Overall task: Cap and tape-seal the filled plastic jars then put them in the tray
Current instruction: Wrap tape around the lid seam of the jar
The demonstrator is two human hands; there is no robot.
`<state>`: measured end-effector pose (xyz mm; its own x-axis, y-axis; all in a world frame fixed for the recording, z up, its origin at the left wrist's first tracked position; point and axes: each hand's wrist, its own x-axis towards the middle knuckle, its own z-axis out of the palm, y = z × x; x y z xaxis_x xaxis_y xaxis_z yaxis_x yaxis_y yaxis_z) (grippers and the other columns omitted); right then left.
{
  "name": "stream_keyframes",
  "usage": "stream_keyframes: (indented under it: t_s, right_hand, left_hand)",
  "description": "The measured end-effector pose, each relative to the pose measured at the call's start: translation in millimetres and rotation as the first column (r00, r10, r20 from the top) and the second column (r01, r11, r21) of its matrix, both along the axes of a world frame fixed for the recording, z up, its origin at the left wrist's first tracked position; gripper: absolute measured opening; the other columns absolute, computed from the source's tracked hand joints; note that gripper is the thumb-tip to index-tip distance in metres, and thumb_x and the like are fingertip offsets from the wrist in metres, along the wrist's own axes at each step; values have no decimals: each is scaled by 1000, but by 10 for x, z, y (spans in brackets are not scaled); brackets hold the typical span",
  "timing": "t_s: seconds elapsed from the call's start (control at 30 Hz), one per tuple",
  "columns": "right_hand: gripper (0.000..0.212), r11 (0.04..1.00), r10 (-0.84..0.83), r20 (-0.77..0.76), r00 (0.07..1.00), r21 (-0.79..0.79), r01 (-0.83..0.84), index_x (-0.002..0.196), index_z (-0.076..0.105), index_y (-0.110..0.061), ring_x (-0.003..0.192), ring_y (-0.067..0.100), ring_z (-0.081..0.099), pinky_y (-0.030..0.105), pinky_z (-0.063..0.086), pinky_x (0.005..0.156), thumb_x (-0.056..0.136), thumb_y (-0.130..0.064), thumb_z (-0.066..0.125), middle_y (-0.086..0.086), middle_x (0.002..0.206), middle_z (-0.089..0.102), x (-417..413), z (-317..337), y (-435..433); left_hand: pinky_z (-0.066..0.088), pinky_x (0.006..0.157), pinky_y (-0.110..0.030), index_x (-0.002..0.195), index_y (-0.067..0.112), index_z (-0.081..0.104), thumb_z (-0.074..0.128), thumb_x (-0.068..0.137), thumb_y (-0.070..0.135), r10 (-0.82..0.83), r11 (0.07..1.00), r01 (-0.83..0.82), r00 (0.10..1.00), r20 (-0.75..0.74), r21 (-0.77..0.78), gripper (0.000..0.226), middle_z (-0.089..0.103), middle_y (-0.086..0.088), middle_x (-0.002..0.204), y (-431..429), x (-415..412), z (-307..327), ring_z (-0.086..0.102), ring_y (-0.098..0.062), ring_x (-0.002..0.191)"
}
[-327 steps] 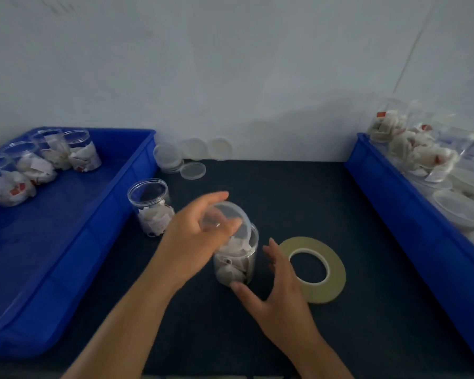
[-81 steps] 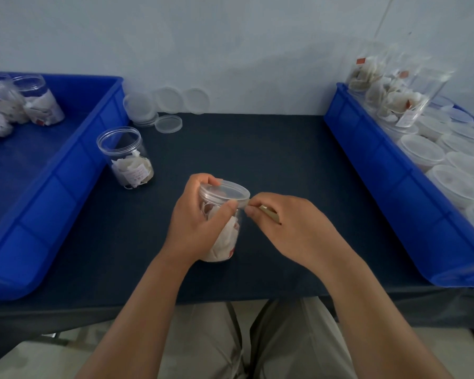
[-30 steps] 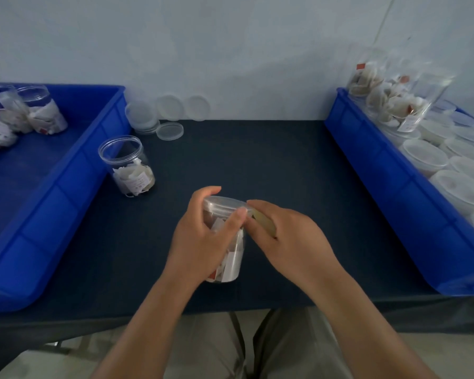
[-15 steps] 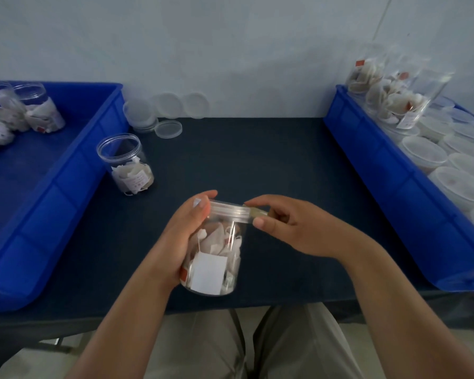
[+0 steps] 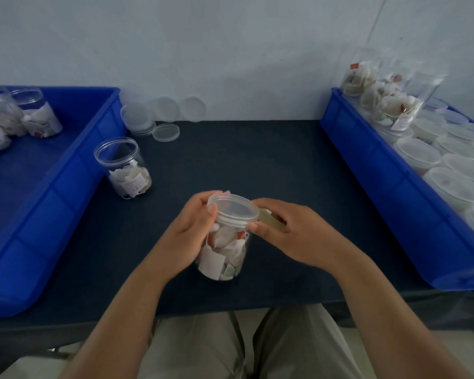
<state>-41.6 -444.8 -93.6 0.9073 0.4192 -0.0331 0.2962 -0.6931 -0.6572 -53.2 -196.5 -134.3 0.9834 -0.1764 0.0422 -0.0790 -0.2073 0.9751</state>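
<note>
My left hand (image 5: 189, 236) grips the jar (image 5: 225, 255), judged light and slick-walled, around its upper wall, while my right hand (image 5: 288, 233) pinches the tape (image 5: 270, 221) beside the lid (image 5: 234, 207).

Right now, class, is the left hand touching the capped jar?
Touching. The head view shows the left hand gripping the capped jar, thumb on its lid rim; the right hand pinches tape beside it.

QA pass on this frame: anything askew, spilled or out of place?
Nothing spilled. One filled jar stands uncapped on the table beside the left tray. In the right tray, a few filled jars lie tipped over on the stacked tubs.
</note>
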Motion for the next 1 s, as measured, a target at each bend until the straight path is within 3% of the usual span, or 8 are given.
stream_keyframes:
  t_s: [0.07,0.17,0.3,0.47,0.6,0.7,0.87,1.0]
  right_hand:
    - [52,999,-47,17,999,-6,47,135,53,-61,102,-13,60,18,47,75,91,-87,44,-43,115,62,-43,-26,22]
    - [54,993,-119,32,992,12,119,134,55,-58,97,-8,63,24,54,78,91,-88,42,-35,111,67,-130,-48,84]
    - [59,988,-147,118,982,-28,152,139,55,-50,95,-2,64,28,57,80,93,-83,38,-24,108,70,-238,-79,217]
    - [67,998,-50,-59,997,-35,48,152,36,-54,95,-3,62,20,47,77,93,-85,43,-24,112,64,-175,-29,92]
    - [62,999,-10,-83,997,-48,6,151,26,-62,91,-2,65,25,54,72,95,-84,39,-13,100,68,-203,11,-48]
    - [71,992,6,-9,1000,-129,-7,148,29,-64,83,-13,57,17,42,69,84,-94,35,-26,95,57,-143,71,-73]
    - [84,990,29,-84,996,-137,-41,141,38,-69,94,-4,62,20,47,72,65,-106,40,-29,104,59,101,190,-202]
    - [71,996,63,-118,991,-55,-70,136,47,-68,96,-8,59,19,45,77,72,-99,53,-26,103,62,151,143,-154]
  left_hand:
    - [40,96,-1,142,48,53,37,103,61,115,990,-120,991,70,79,44,57,32,140,-100,-54,8,51,14,132]
    - [35,97,3,155,38,46,38,100,68,276,958,-285,947,166,30,63,52,45,134,-301,-152,-18,46,22,131]
    - [49,90,-6,155,40,41,69,71,73,321,945,-326,939,125,21,94,61,31,130,-419,-206,2,59,14,119]
    - [45,80,0,140,51,48,69,66,72,314,948,-318,944,99,20,80,65,36,119,-341,-107,-6,62,15,111]
    - [46,78,0,141,46,51,65,70,73,297,954,-300,950,97,16,78,62,44,117,-250,-52,-4,63,16,107]
    - [53,80,-9,139,46,56,64,75,71,221,975,-222,972,80,3,69,67,35,119,-176,-61,-43,67,9,108]
    - [58,94,-34,134,49,64,54,83,76,141,987,-141,990,-9,-77,58,74,20,123,-115,-72,-129,73,-4,112]
    - [59,98,-42,146,36,58,58,80,92,31,984,-32,999,-8,-175,86,73,0,132,-20,-48,-130,72,-23,121]
